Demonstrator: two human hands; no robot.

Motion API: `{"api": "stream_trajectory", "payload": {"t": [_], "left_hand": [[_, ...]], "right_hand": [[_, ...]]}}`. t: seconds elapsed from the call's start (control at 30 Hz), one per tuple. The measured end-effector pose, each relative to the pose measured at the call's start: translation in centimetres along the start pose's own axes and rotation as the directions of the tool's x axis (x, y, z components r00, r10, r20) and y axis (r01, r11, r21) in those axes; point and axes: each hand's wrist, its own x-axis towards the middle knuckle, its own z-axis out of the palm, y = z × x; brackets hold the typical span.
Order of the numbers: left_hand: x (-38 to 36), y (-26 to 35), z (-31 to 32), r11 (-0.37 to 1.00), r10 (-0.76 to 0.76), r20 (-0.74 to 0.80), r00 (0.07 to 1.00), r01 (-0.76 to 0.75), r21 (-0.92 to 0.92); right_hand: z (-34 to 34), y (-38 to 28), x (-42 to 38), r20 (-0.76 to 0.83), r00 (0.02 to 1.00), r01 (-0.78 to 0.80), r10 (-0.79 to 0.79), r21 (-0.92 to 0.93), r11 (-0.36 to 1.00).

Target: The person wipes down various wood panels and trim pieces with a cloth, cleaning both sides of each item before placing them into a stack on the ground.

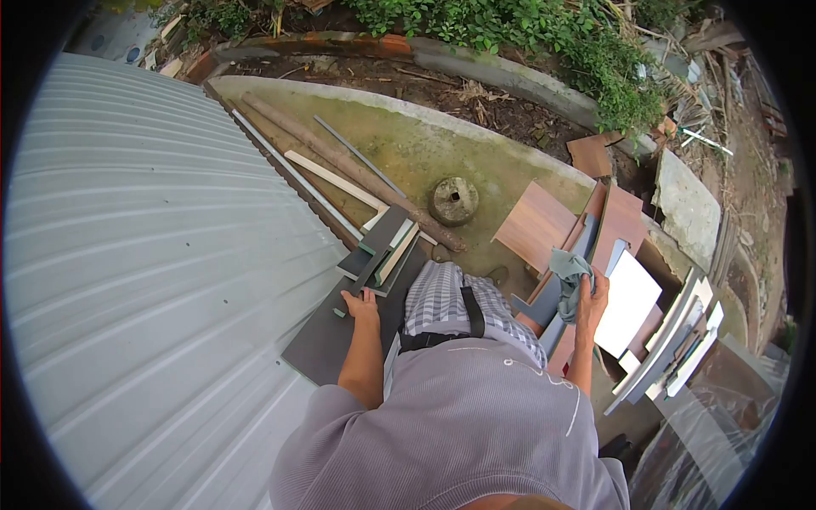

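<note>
My left hand is at the dark grey boards on the left, its fingers closed around the end of a narrow dark strip. Beneath it lies a wide dark board, beside the metal sheet. Shorter boards with pale edges are stacked just beyond the hand. On the right, my right hand holds a crumpled grey-green cloth above a pile of brown, grey and white boards.
Corrugated metal sheeting fills the left side. A round concrete block and a long wooden pole lie ahead. Brown boards and a white panel are at right. A low curved wall stands beyond.
</note>
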Motion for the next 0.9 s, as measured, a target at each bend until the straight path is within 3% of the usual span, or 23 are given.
{"api": "stream_trajectory", "payload": {"t": [0.17,0.23,0.27,0.37,0.43,0.6,0.67,0.7,0.77,0.83,0.9], "left_hand": [[1.2,-0.2,1.2,0.989,-0.139,-0.017,0.99,0.138,-0.043],[0.6,-0.4,2.4,0.953,-0.302,-0.075,0.95,0.298,-0.059],[0.3,-0.6,3.0,0.955,-0.297,-0.067,0.953,0.294,-0.05],[-0.2,-1.4,4.3,0.944,-0.309,-0.013,0.951,0.309,0.116],[-0.4,-1.8,5.4,0.917,-0.316,0.141,0.938,0.265,0.297],[-0.9,-2.7,8.6,0.793,-0.33,0.236,0.914,0.133,0.595],[-2.0,-2.8,10.0,0.539,-0.291,0.282,0.914,-0.087,0.838],[-2.3,-2.9,10.5,0.524,-0.296,0.281,0.913,-0.091,0.847],[-2.8,-3.1,11.2,0.257,-0.277,0.387,0.88,-0.32,0.912],[-3.1,-3.9,11.5,0.233,-0.288,0.41,0.866,-0.352,0.907],[-3.9,-4.8,11.7,0.211,-0.293,0.414,0.862,-0.364,0.907]], "right_hand": [[0.2,0.0,0.0,0.006,1.0,0.019,-0.019,-0.008,1.0],[0.2,0.1,-0.2,-0.001,1.0,0.005,-0.005,-0.015,1.0],[0.2,0.1,-0.4,0.002,1.0,-0.006,0.006,-0.035,0.999],[0.0,0.0,-1.0,-0.007,0.999,-0.053,0.053,-0.035,0.998],[0.1,1.1,-1.7,-0.025,0.997,-0.068,0.067,-0.033,0.997],[-0.3,3.9,-4.5,-0.064,0.989,-0.138,0.136,-0.019,0.99],[-0.6,5.1,-6.1,-0.061,0.975,-0.214,0.212,-0.027,0.977],[-0.6,6.0,-7.0,-0.07,0.971,-0.229,0.227,-0.025,0.973],[-0.7,8.4,-9.0,-0.104,0.961,-0.257,0.255,-0.008,0.966],[-0.9,11.5,-11.0,-0.116,0.952,-0.289,0.284,-0.024,0.957],[-1.2,14.3,-13.0,-0.142,0.903,-0.416,0.406,-0.052,0.908]]}}
